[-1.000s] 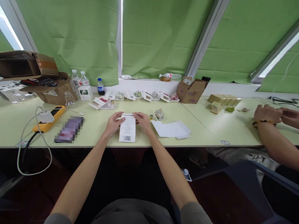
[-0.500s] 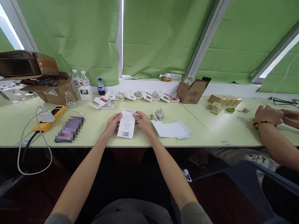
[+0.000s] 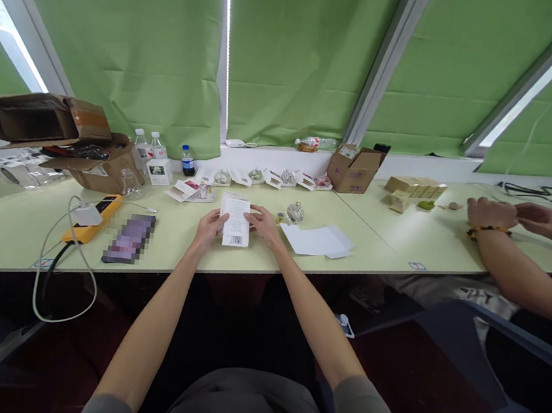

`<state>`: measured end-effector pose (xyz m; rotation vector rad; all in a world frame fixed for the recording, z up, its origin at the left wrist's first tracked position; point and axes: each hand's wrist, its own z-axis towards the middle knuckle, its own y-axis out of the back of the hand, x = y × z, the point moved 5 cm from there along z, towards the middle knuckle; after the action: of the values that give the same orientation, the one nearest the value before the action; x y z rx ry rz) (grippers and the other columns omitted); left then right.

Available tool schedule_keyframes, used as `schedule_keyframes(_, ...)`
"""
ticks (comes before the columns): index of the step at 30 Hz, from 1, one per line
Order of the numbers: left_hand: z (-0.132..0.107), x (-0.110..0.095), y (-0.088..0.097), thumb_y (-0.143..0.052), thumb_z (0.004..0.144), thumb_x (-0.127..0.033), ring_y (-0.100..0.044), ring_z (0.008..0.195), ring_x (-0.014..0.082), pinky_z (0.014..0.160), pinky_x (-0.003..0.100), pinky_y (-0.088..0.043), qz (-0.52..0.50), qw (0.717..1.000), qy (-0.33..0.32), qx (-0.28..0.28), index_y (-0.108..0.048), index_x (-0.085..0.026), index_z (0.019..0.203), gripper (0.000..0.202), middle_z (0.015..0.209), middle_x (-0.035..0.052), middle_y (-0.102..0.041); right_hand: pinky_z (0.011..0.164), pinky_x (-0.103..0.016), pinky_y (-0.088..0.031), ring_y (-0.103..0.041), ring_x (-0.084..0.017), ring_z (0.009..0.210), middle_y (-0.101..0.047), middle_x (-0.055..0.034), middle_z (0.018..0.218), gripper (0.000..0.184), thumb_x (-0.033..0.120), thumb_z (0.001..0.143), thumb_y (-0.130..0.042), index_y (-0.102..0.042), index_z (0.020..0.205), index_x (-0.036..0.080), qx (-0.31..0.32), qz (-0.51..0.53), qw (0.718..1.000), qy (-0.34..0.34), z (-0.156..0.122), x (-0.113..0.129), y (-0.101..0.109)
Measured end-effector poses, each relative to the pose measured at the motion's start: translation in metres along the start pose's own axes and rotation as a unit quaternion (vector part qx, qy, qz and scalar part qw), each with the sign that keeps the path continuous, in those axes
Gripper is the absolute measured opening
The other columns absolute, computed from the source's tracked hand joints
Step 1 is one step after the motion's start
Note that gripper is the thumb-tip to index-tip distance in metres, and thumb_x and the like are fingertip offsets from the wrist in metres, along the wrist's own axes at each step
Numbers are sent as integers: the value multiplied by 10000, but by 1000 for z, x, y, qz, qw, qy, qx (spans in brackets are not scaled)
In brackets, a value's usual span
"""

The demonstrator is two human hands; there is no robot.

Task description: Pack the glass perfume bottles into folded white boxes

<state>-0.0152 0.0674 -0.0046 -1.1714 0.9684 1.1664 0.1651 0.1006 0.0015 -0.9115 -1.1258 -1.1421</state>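
Between my hands is a white carton (image 3: 237, 223) with fine print and a barcode at its lower end, held above the table's front edge. My left hand (image 3: 210, 227) grips its left side, the thumb resting on the printed face. On the right side, my right hand (image 3: 262, 223) pinches the upper part of the carton; its other fingers are partly hidden behind. Just right of that hand are a small yellowish piece (image 3: 279, 218) and a round glass bottle (image 3: 295, 212). White paper sheets (image 3: 316, 240) lie close to my right wrist.
Opened small white boxes (image 3: 240, 176) with ornate bottles line the back. A brown carton (image 3: 353, 169) stands behind right. Leftward lie a phone (image 3: 129, 238), a yellow power strip (image 3: 92, 218) and a looped cable. Another person's hands (image 3: 492, 214) are at far right.
The carton's lower end has tipped up and away a little, so its face looks shorter. My left thumb has come onto the front face. My right hand stays at the right edge.
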Motion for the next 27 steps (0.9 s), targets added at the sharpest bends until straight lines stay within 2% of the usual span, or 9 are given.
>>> schedule_keyframes(2, -1, -3, 1, -695, 705, -517, -662, 842, 206, 637, 285, -524, -2, 1000, -9, -19, -583, -176, 1187, 601, 1067, 116, -677, 653, -308, -575, -668, -180, 777, -713, -86, 952, 505, 383, 757, -712, -557, 1195, 185, 20, -1, 1000, -9, -2, 1, -3)
schedule_keyframes(4, -2, -4, 0, -663, 729, -543, -664, 857, 211, 664, 308, -539, -1, 1000, -5, -16, -578, -182, 1199, 598, 1071, 117, -675, 652, -299, -573, -665, -174, 769, -715, -87, 942, 436, 364, 769, -700, -594, 1147, 175, 31, -7, 999, -13, -2, 2, -5)
schedule_keyframes(9, -7, -6, -9, -605, 769, -574, -657, 921, 244, 717, 335, -539, -10, 999, 15, 48, -595, -165, 1192, 589, 1092, 131, -667, 664, -304, -572, -659, -175, 779, -712, -90, 961, 386, 358, 781, -682, -641, 1109, 159, 37, -2, 999, 1, -1, 2, -6)
schedule_keyframes(13, -8, -6, -12, -590, 798, -552, -657, 945, 244, 804, 351, -524, -29, 997, 25, 72, -576, -142, 1203, 577, 1125, 147, -654, 675, -321, -571, -655, -186, 773, -712, -95, 961, 419, 378, 758, -706, -661, 1108, 152, 63, 6, 998, 2, -3, 2, -11)
schedule_keyframes(22, -3, 0, -6, -681, 749, -501, -677, 865, 222, 746, 373, -563, -7, 1000, 18, 5, -441, -147, 1293, 693, 1155, 173, -621, 695, -274, -532, -642, -183, 852, -690, -74, 1050, 476, 516, 810, -605, -648, 1150, 187, 121, -27, 992, -4, -18, 19, -22)
schedule_keyframes(27, 0, 2, -5, -609, 768, -582, -673, 811, 206, 677, 357, -566, 6, 1000, 1, 3, -494, -152, 1266, 668, 1127, 155, -623, 712, -271, -515, -636, -187, 871, -691, -67, 1050, 456, 510, 799, -613, -664, 1122, 192, 131, -13, 991, -6, -18, 20, -23)
